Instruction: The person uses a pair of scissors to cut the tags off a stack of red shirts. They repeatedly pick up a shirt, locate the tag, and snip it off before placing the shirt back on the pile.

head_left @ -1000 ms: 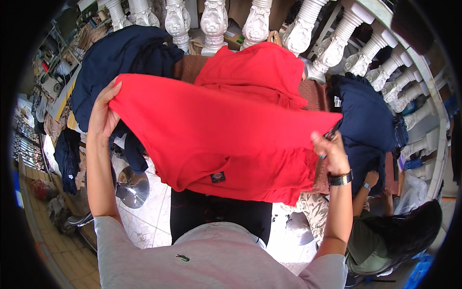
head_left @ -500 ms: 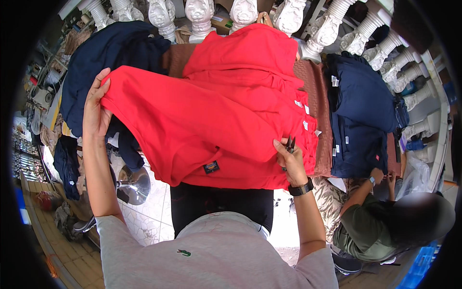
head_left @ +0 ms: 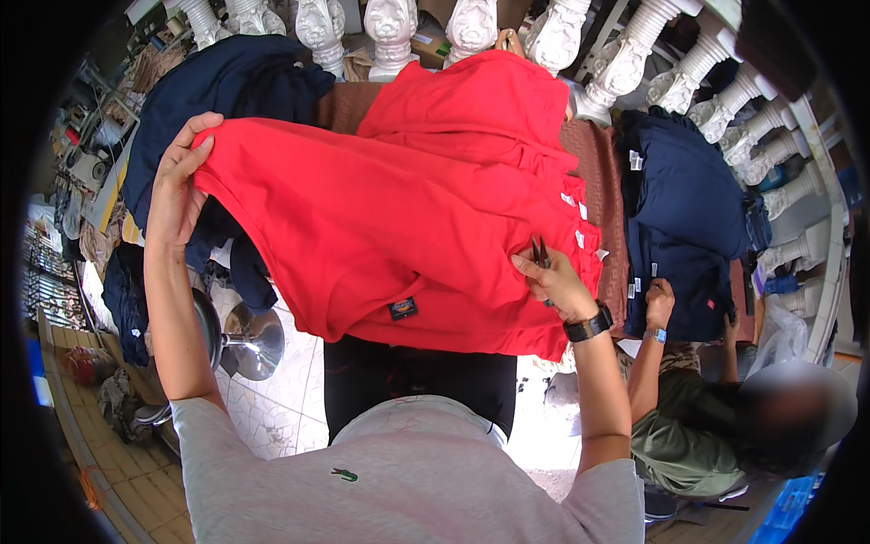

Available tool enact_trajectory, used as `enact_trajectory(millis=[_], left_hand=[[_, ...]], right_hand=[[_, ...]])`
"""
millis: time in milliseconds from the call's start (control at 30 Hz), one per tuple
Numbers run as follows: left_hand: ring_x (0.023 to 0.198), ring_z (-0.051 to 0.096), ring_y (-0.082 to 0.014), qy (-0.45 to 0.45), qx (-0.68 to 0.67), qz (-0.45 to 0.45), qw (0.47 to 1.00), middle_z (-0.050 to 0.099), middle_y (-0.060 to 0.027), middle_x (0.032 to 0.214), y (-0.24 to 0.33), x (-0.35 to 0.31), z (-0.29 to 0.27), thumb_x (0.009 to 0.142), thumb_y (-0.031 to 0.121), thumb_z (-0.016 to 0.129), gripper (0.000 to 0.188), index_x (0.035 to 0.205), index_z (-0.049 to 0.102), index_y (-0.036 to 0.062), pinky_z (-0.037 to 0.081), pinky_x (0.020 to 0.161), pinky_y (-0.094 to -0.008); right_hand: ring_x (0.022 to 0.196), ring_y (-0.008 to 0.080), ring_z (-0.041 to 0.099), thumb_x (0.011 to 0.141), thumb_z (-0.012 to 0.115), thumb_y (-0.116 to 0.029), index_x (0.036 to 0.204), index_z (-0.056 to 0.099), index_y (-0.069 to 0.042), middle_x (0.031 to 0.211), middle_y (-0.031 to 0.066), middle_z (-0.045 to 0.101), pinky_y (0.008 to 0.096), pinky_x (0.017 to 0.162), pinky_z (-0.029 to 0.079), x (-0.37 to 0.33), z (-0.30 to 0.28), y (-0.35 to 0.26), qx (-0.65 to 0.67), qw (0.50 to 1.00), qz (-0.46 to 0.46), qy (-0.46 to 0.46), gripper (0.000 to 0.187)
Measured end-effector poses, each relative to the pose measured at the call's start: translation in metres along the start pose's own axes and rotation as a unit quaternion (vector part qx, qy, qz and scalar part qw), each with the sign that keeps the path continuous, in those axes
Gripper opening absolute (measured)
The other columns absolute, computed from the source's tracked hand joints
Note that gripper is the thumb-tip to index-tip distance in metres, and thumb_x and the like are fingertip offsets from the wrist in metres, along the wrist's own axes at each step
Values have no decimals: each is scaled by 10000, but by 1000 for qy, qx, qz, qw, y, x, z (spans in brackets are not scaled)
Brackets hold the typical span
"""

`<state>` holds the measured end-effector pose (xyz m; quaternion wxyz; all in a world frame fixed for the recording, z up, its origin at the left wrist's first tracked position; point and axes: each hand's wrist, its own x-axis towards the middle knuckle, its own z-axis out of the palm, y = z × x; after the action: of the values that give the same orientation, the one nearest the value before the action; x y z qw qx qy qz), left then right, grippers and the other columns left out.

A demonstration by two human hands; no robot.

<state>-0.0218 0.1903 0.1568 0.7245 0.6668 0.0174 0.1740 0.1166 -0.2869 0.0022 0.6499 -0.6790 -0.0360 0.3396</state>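
Note:
A red shirt is stretched between my hands, its dark neck label facing up near the front. My left hand is closed on the shirt's raised far-left edge. In my right hand are dark thread snips, their points turned upward over the red cloth. Whether those fingers also pinch the fabric cannot be made out. Beneath and behind lies a pile of more red garments, with small white tags along its right side.
Dark navy garments are heaped at the left and stacked at the right on a brown-covered table. A co-worker sits at right, one hand on the navy stack. White balusters line the back; a metal-based stool stands at left.
My right hand has shifted slightly right and turned, lifting the snips' points. My left hand's fingers have rotated over the shirt's edge. The co-worker's hand has moved left onto the navy stack.

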Motion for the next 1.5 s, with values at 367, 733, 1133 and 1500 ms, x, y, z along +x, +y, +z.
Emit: enact_trajectory(millis=[367,733,1133,1500], left_hand=[[1054,692,-175,21,-7,-62,998,674,-133,1186,-22,-26,-38,1017,67,505,294,1304,529,5,572,917,-299],[1203,524,-362,105,680,141,711,557,-175,1271,-58,-43,29,983,190,626,273,1205,652,35,418,1048,-420],[740,605,-174,-189,255,108,942,617,-69,879,-208,-45,273,862,118,778,196,1012,687,30,504,664,-317],[740,645,-91,-312,70,-152,935,701,-53,790,-146,-69,227,891,-15,659,28,878,683,-13,512,666,-247]], right_hand=[[461,11,328,984,660,-115,1042,589,-80,618,-90,420,216,425,216,-26,9,58,141,981,-101,92,98],[529,-20,385,910,719,0,1287,586,-16,940,-29,659,186,445,254,-40,17,56,179,976,-92,88,400],[500,-16,340,913,740,-59,1167,672,-72,660,-114,480,196,454,233,-45,35,68,129,978,-124,107,263],[515,-20,362,892,757,-35,1213,653,-61,713,-106,518,195,456,246,-42,33,65,177,969,-132,112,338]])
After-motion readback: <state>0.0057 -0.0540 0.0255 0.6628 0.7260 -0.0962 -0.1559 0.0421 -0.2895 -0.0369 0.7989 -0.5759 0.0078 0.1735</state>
